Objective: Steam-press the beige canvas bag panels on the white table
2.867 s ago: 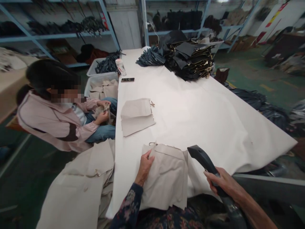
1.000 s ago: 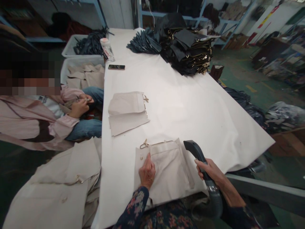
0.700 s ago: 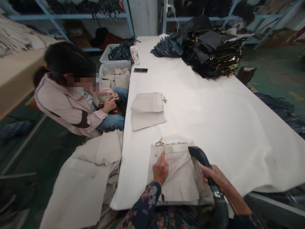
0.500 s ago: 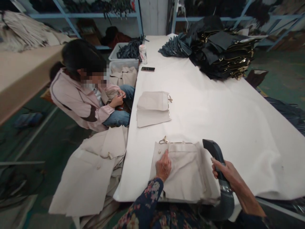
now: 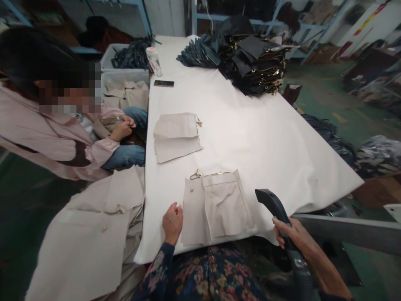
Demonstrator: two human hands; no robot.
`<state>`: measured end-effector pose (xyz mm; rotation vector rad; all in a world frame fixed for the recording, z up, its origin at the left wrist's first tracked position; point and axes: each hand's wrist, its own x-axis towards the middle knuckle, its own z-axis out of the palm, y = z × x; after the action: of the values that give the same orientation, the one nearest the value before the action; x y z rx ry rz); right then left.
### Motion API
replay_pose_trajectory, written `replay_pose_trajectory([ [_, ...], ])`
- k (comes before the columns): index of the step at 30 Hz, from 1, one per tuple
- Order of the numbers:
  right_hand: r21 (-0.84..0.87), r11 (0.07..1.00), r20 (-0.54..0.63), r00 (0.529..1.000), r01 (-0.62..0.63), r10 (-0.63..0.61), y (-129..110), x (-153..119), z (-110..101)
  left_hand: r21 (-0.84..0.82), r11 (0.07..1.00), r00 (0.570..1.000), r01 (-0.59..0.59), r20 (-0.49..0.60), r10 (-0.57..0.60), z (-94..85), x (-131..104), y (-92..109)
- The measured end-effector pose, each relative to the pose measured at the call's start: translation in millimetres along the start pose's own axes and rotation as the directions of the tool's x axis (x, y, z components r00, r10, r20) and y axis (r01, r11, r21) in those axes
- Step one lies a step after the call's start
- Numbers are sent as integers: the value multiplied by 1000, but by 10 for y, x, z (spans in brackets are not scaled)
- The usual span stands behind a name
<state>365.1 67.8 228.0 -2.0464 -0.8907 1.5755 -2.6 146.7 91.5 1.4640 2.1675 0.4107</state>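
My right hand (image 5: 293, 235) is wrapped round the black curved handle of a vacuum cleaner hose (image 5: 275, 205), its flat nozzle tip over the table just right of the work. A beige bag (image 5: 224, 205) lies near the table's front edge, its left flap spread flat with a small metal stud (image 5: 191, 189). Gold-coloured hardware with a clasp sits along its top edge. Just left of the flap is my left hand (image 5: 173, 221), its fingers loosely bent and apart, with nothing visible in them.
Another beige bag (image 5: 177, 129) lies farther up the white table (image 5: 250, 138). Beige pieces (image 5: 84, 234) are heaped at the left. A seated co-worker (image 5: 62, 125) handles something small. Black bags (image 5: 250, 62), a phone (image 5: 163, 83) and a tumbler (image 5: 153, 60) stand farther back.
My left hand has come off the bag's flap to the left. The nozzle has moved away from the bag's right side. My view has turned to the right.
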Motion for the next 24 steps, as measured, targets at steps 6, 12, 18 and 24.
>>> replay_pose_trajectory([
  [6,13,999,23,999,-37,37,437,-350,212,-13,1000,990,28,142,-26,-7,34,129],
  [12,108,992,45,997,-69,65,661,-361,540,-204,978,963,35,268,22,21,160,159],
  [18,88,996,73,997,25,-31,599,-251,628,-505,857,938,107,337,81,113,74,223],
  [24,51,998,84,996,28,-32,530,-196,635,-687,700,916,198,383,116,160,-110,448],
])
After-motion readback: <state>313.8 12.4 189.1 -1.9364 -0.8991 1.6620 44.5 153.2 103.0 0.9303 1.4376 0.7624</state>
